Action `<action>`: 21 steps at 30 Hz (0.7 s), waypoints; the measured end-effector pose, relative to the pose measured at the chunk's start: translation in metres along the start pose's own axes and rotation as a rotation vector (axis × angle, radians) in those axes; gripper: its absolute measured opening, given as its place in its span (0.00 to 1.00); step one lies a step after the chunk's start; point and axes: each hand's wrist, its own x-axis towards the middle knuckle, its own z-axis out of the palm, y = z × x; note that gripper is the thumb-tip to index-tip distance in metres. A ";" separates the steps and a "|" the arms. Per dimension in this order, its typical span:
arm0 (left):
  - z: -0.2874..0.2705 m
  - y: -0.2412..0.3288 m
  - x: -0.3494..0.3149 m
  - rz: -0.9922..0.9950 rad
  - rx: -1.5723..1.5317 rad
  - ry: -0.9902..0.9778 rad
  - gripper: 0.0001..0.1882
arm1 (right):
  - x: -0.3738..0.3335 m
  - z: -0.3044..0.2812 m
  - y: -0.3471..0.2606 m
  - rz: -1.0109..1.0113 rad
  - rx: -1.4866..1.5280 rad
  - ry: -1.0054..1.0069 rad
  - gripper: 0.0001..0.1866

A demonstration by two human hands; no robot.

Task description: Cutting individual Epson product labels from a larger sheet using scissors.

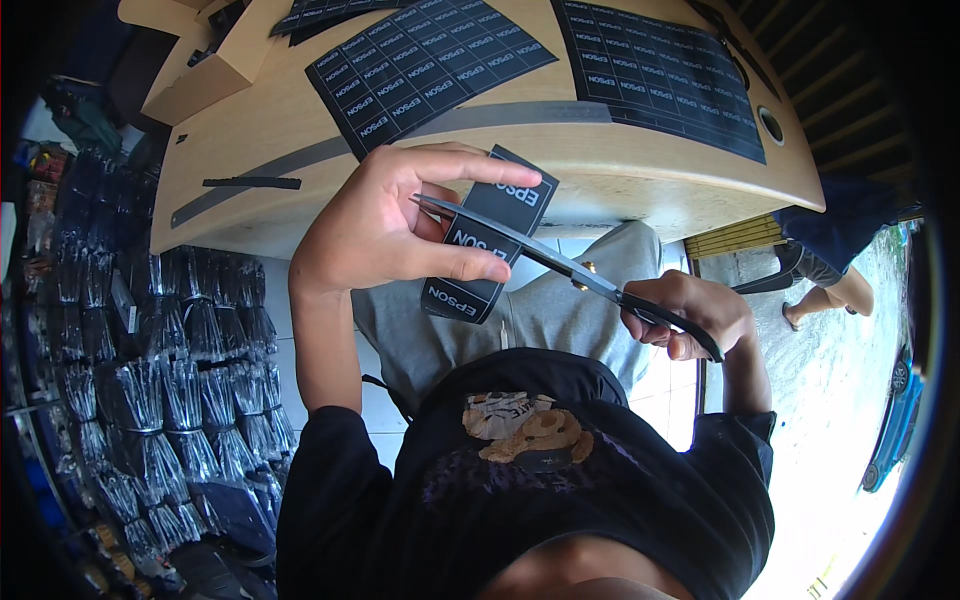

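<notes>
Between thumb and fingers, my left hand (365,225) grips a short black strip of printed labels (462,297), held up in front of the table's near edge. My right hand (692,308) has its fingers in the handles of a pair of scissors (572,268). Their long blades point left and lie across the label strip, between my left thumb and fingertips. The blades look nearly closed; whether they are cutting into the strip, I cannot tell.
On the wooden table (235,215) lie large black label sheets (430,70), another sheet (660,80) to the right, a long metal ruler (300,157) and a thin black offcut (252,183). A cardboard box (215,75) stands far left. Plastic-wrapped bundles (180,390) fill the left side. Another person (835,270) is at right.
</notes>
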 end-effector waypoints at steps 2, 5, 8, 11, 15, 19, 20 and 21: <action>0.000 0.001 0.001 -0.004 0.002 -0.004 0.30 | -0.001 0.000 0.001 0.008 0.001 -0.003 0.34; 0.000 0.001 0.001 -0.002 0.008 -0.017 0.32 | -0.002 0.000 0.005 -0.004 0.008 -0.002 0.34; -0.001 0.000 0.002 0.006 0.014 -0.023 0.32 | -0.002 0.001 0.007 -0.023 0.013 0.004 0.34; -0.001 0.000 0.002 0.004 0.017 -0.020 0.32 | -0.002 0.002 0.009 -0.033 0.013 0.008 0.34; -0.001 -0.002 0.002 0.014 0.004 -0.025 0.32 | -0.001 0.003 0.008 -0.032 0.031 0.011 0.32; -0.002 0.000 0.002 0.014 0.012 -0.009 0.32 | 0.001 0.005 0.005 0.017 0.055 0.012 0.32; -0.002 -0.001 0.002 0.018 0.007 -0.015 0.32 | 0.001 0.007 0.005 0.012 0.060 0.028 0.32; -0.002 -0.002 0.003 0.020 0.002 -0.020 0.32 | 0.002 0.007 0.005 0.006 0.066 0.043 0.32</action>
